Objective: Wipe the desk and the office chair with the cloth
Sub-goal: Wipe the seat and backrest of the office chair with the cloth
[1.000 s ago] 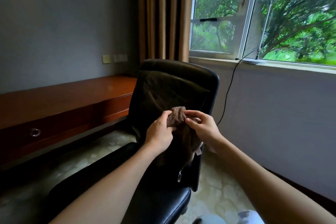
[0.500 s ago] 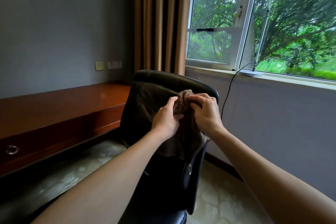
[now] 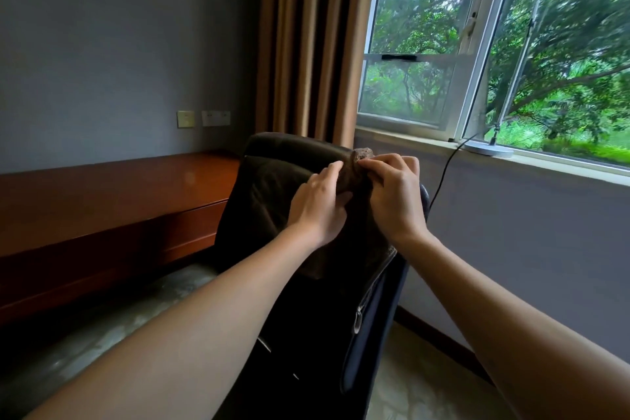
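Grey walls, a tan curtain [image 3: 306,37] and a window fill the upper frame; the red-brown desk [image 3: 119,187] runs along the left and the black office chair [image 3: 272,187] stands at centre. Both hands hold the brown cloth [image 3: 351,177] just right of centre, by the top edge of the chair's backrest: the left hand [image 3: 317,204] and the right hand [image 3: 395,198] pinch its bunched top between them. Whether it touches the backrest I cannot tell. It looks light, soft and limp, likelier to sag and fold than slip, so a gathered handful should make a firmer wiping pad than a corner. Its long axis runs roughly up and down the frame, bunched end pointing up, loose end hanging below the wrists
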`<state>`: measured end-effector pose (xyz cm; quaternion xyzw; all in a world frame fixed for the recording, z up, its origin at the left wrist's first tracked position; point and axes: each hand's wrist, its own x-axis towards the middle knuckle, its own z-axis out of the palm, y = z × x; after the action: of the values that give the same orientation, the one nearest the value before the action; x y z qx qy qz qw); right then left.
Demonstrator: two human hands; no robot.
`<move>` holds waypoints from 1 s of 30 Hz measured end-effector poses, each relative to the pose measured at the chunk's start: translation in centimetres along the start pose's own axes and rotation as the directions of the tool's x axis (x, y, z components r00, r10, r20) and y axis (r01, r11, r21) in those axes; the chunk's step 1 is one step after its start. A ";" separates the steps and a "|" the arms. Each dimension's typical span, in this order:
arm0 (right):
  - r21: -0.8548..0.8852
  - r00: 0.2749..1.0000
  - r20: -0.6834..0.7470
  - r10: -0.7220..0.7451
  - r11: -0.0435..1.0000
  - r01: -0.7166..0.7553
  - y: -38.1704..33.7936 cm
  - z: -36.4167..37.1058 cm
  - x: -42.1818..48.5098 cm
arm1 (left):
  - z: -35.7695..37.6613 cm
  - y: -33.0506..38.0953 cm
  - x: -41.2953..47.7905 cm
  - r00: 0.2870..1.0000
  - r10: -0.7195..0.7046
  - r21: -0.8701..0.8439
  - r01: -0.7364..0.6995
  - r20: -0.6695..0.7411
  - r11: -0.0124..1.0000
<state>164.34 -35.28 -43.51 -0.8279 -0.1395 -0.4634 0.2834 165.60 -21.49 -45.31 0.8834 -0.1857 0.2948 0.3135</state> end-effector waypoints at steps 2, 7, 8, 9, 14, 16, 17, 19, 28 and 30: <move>-0.138 0.995 0.006 -0.096 0.986 0.096 0.7 0.8 0.3 | 0.5 -0.9 0.9 0.999 0.025 0.067 -0.026 0.027 0.997; -0.520 0.976 0.131 -0.173 0.826 0.217 2.1 2.6 -0.1 | 2.7 -2.7 1.8 0.985 -0.053 0.188 0.022 0.161 0.982; -0.544 0.972 0.151 -0.183 0.805 0.236 1.8 2.8 -0.1 | 3.1 -3.1 1.7 0.984 -0.072 0.188 0.041 0.164 0.981; -0.559 0.965 0.170 -0.200 0.787 0.262 1.7 2.8 -0.2 | 3.3 -3.4 1.4 0.985 -0.077 0.195 0.046 0.155 0.980; -0.537 0.939 0.285 -0.191 0.780 0.322 2.9 3.4 -1.3 | 5.2 -5.3 0.8 0.983 -0.074 0.234 0.034 0.166 0.972; -0.521 0.937 0.296 -0.183 0.792 0.319 3.3 3.7 -1.4 | 5.4 -5.7 1.1 0.980 -0.075 0.242 0.029 0.184 0.970; -0.509 0.942 0.288 -0.175 0.805 0.305 3.5 3.9 -1.3 | 5.4 -5.8 1.2 0.980 -0.073 0.244 0.025 0.188 0.969; -0.506 0.948 0.276 -0.156 0.815 0.282 3.8 4.3 -1.1 | 5.3 -6.0 1.3 0.980 -0.067 0.232 0.023 0.187 0.972; -0.562 0.927 0.346 -0.145 0.759 0.329 4.6 6.2 -0.1 | 5.0 -7.6 1.7 0.988 -0.007 0.229 -0.029 0.156 0.973; -0.546 0.925 0.353 -0.143 0.771 0.328 4.7 6.8 0.2 | 5.1 -8.2 1.9 0.991 0.002 0.222 -0.031 0.131 0.975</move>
<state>171.39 -34.96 -47.74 -0.9090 -0.1309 -0.3885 -0.0755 173.30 -19.10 -50.94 0.9287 -0.1786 0.2584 0.1971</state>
